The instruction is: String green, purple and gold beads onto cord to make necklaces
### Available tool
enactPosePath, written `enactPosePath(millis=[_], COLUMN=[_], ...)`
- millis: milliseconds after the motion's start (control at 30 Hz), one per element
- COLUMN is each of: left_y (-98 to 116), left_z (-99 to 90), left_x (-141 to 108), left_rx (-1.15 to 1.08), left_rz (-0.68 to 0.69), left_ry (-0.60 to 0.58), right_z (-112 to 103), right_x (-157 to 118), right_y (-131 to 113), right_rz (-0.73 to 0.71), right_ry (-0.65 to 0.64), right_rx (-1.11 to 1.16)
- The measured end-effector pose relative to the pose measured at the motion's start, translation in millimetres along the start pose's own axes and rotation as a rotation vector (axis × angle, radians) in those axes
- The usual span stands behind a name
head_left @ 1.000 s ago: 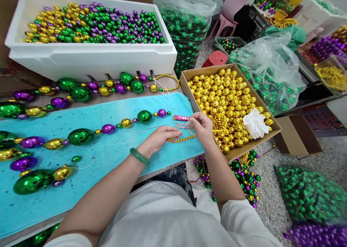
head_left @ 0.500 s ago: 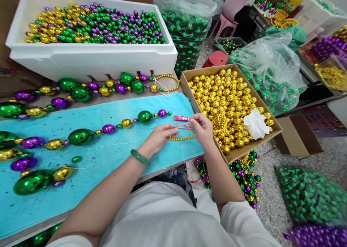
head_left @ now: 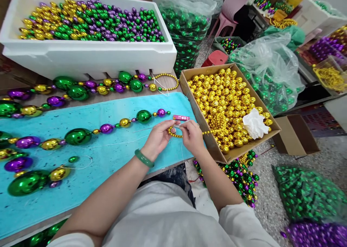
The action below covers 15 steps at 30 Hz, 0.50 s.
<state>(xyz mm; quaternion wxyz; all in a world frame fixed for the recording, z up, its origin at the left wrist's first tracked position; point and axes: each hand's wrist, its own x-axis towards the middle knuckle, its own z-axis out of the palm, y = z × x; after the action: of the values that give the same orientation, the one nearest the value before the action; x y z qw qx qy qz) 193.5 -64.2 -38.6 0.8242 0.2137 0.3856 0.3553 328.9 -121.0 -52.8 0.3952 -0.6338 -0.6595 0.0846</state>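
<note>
Head view: the left hand [head_left: 158,138] and the right hand [head_left: 191,137] met over the right end of the turquoise cloth [head_left: 89,156], each grip pinching the strand of small gold beads [head_left: 176,133] (its tail ran right to the rim of the cardboard box). The strand hung just above the cloth, near the tabletop's front edge. A pink tube [head_left: 181,117] lay just beyond the fingers. Glossy round baubles in green, gold and purple formed a long string [head_left: 108,128] across the soft, speckled cloth. The open cardboard box [head_left: 189,91] held shiny gold balls and a crumpled white tissue [head_left: 253,122]. The white foam crate [head_left: 89,57] held mixed small beads. Bare cloth lay between the wrists and the string; bead-filled plastic bags [head_left: 309,194] crowded the floor at right.
</note>
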Motion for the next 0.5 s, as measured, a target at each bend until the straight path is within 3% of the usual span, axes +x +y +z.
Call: enactPosePath(millis=[100, 200, 333, 500], left_y=[-4.1, -3.7, 1.0, 5.0], left_z=[-1.3, -6.3, -12.9, -18.8], left_x=[2.9, 7.3, 13.2, 16.9], left_rx=[0.242, 0.456, 0.585, 0.585], left_rz=[0.119, 0.065, -0.014, -0.044], left_ry=[0.03, -0.045, -0.17, -0.258], right_z=[-0.7, -4.8, -6.0, 0.9], right_x=[-1.2, 2.6, 6.4, 5.3], right_y=[-6.0, -3.8, 4.6, 11.2], right_rz=[-0.108, -0.149, -0.088, 0.044], right_ry=[-0.097, -0.175, -0.215, -0.177], right_rx=[-0.118, -0.125, 0.02, 0.227])
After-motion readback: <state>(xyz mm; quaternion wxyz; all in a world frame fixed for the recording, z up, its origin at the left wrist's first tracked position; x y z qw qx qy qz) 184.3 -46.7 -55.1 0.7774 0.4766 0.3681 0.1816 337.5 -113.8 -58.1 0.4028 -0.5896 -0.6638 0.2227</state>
